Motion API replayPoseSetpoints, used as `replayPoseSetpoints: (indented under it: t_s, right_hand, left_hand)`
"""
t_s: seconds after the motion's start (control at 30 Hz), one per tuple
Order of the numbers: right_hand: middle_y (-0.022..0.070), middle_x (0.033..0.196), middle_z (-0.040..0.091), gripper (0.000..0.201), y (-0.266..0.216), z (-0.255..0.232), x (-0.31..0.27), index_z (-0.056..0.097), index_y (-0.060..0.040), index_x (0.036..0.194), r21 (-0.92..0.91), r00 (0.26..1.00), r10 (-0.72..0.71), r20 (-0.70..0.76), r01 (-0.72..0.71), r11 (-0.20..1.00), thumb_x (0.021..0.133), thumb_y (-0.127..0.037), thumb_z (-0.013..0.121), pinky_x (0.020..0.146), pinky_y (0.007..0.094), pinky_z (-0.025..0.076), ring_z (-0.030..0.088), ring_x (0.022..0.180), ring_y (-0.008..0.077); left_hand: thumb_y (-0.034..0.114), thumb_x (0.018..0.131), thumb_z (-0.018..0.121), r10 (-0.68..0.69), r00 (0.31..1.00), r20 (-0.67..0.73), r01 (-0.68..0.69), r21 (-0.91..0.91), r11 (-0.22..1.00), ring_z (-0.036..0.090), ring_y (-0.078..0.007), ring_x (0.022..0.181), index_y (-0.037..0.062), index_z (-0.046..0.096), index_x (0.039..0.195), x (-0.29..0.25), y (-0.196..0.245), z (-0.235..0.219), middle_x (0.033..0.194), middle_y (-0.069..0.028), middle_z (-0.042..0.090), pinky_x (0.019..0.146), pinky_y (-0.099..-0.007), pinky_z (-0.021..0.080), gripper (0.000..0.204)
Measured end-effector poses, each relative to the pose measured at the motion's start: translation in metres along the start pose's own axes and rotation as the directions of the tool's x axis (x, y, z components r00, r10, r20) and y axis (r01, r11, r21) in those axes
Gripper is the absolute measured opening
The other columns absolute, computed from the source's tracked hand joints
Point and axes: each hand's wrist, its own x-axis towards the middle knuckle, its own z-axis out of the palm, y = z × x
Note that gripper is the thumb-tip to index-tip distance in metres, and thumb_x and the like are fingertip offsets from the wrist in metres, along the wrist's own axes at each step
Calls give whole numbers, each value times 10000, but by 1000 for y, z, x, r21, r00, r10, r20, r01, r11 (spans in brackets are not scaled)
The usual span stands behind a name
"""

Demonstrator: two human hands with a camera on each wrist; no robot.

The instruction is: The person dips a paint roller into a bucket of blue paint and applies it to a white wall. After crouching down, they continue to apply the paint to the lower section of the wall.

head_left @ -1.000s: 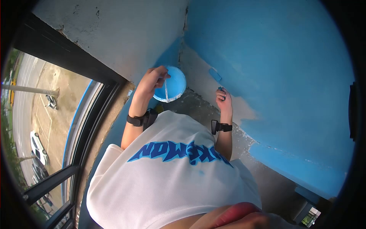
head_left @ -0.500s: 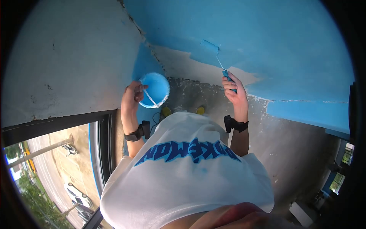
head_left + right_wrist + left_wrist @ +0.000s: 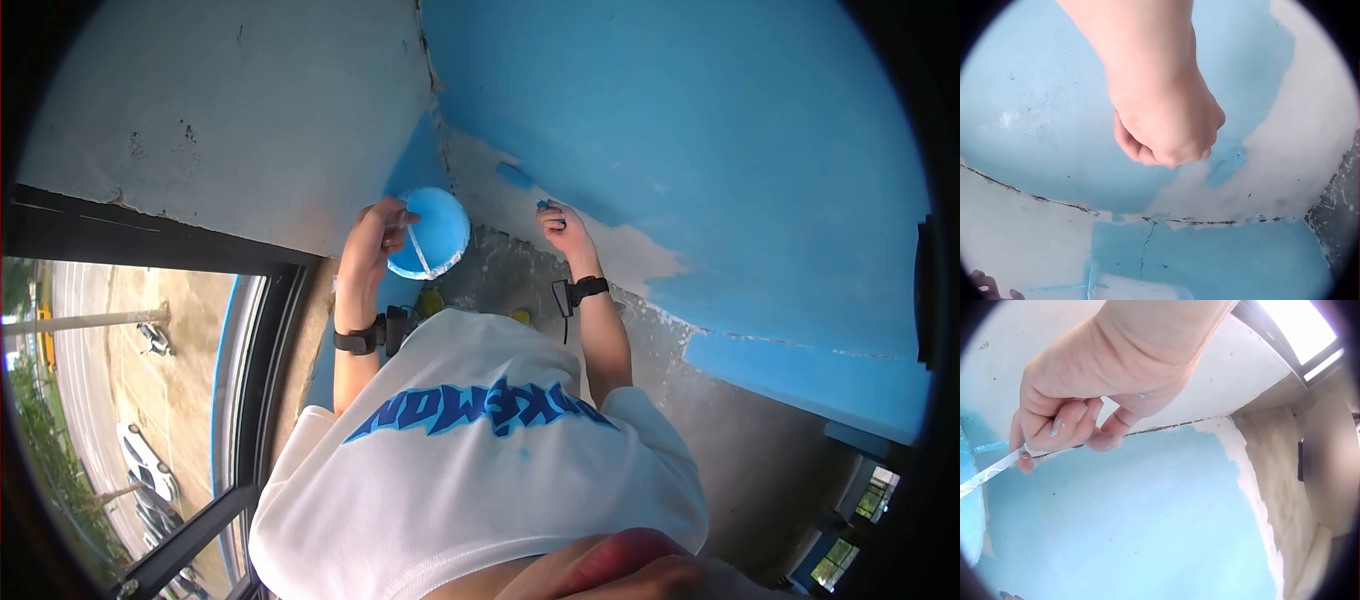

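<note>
Around the white paint-smeared handle of a round paint bucket, my left hand curls its fingers. Light blue paint shows inside the bucket, and specks of it dot the fingers in the left wrist view. My right hand grips the blue handle of a paint roller, most of the handle covered by the fingers. The roller's blue sleeve lies over the border between the blue wall and a pale unpainted patch. In the right wrist view the sleeve appears just beyond the knuckles.
A cracked corner seam divides the blue wall from a mostly grey-white wall. At left is a dark-framed window with parked cars outside. Yellow shoe tips stand on the paint-spattered floor.
The roller went up onto the blue wall, then came back down to the pale patch. My right hand followed it. The bucket stays in my left hand while the head view swings.
</note>
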Motion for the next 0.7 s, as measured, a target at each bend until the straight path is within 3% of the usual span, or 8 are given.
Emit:
replayPoseSetpoints:
  t_s: [0.1, 0.17, 0.27, 0.33, 0.43, 0.5, 0.6, 0.7]
  right_hand:
    - [-33, 644, 397, 225, -4, 11, -39, 421, -11, 914, 55, 996, 83, -23, -81, 995, 1028, -202, 393, 380, 196, 280, 421, 476, 47]
    - [-43, 643, 394, 238, 5, 17, -67, 435, -10, 920, -23, 994, 110, 6, -110, 994, 1026, -223, 416, 381, 185, 276, 409, 469, 31]
    - [-26, 671, 400, 245, 27, 35, -103, 433, 1, 946, -132, 996, 57, 68, -48, 990, 1034, -224, 399, 380, 198, 281, 413, 474, 36]
    - [-27, 670, 401, 250, 44, 55, -123, 435, 2, 947, -167, 996, 18, 87, -4, 986, 1034, -230, 401, 373, 199, 275, 406, 467, 33]
    - [-37, 660, 405, 255, 68, 84, -144, 446, 4, 940, -220, 989, -16, 144, 48, 974, 1024, -236, 434, 368, 193, 269, 399, 459, 18]
    - [-45, 649, 408, 255, 71, 88, -140, 455, 5, 933, -242, 983, -14, 185, 60, 968, 1014, -237, 466, 369, 185, 269, 398, 457, 8]
    - [-41, 657, 412, 251, 58, 92, -111, 452, 9, 934, -116, 970, -9, 244, 39, 992, 1021, -226, 441, 371, 185, 268, 402, 461, 11]
    - [-35, 650, 405, 209, 26, 68, -45, 429, -10, 886, -9, 991, 15, 136, -14, 1000, 1017, -171, 404, 385, 190, 286, 412, 464, 29]
  left_hand:
    - [133, 856, 514, -19, 1000, -1, 19, 16, 1000, 347, -80, 519, 53, 506, 649, -1, 4, 5, 724, -131, 584, 484, -247, 270, 221]
    - [133, 854, 513, -49, 999, 1, 49, 2, 999, 361, -84, 524, 56, 508, 646, 1, 3, 8, 687, -107, 559, 486, -250, 268, 222]
    - [143, 845, 528, -34, 999, -22, 34, 26, 999, 375, -87, 527, 60, 516, 649, 8, -7, 3, 643, -72, 513, 482, -239, 262, 213]
    - [197, 848, 557, -18, 1000, 7, 18, 5, 1000, 301, -70, 499, 19, 572, 720, 16, -14, -6, 754, -120, 616, 459, -254, 252, 219]
    - [188, 852, 552, -43, 999, -3, 43, 0, 999, 301, -70, 495, 19, 574, 729, 19, -21, -14, 757, -120, 618, 455, -254, 252, 210]
    - [184, 854, 548, -68, 998, 11, 68, 4, 998, 304, -71, 496, 22, 571, 729, 19, -24, -20, 759, -120, 617, 455, -254, 253, 206]
    - [187, 854, 549, -79, 997, 3, 80, -12, 997, 307, -71, 496, 31, 565, 721, 18, -24, -19, 755, -114, 610, 454, -252, 254, 206]
    - [199, 849, 555, -83, 996, -16, 83, -28, 996, 306, -70, 499, 44, 553, 701, 18, -26, -17, 739, -99, 595, 457, -253, 252, 214]
